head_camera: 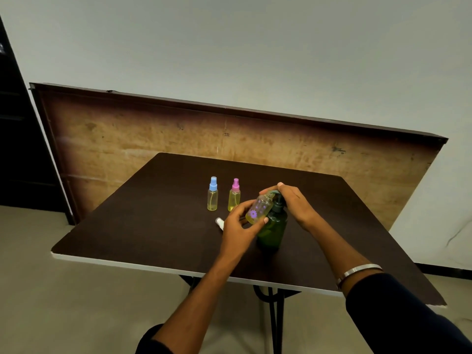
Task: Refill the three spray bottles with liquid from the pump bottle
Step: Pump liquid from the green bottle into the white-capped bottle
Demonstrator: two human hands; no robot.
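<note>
A person's two hands work over a dark brown surface (143, 226). The left hand (238, 229) has its fingers curled round a small clear bottle with purple flowers (259, 209), uncapped and tilted, its mouth up against the spout of a dark green pump bottle (273, 227) that stands near the middle of the surface. The right hand (293, 203) rests on the pump head, fingers bent over it — pressing or only resting, I cannot tell. Further back stand two capped spray bottles, upright and side by side — a blue-capped bottle (212, 194) and a pink-capped bottle (234, 195). A small white cap (219, 223) lies just left of the left hand.
</note>
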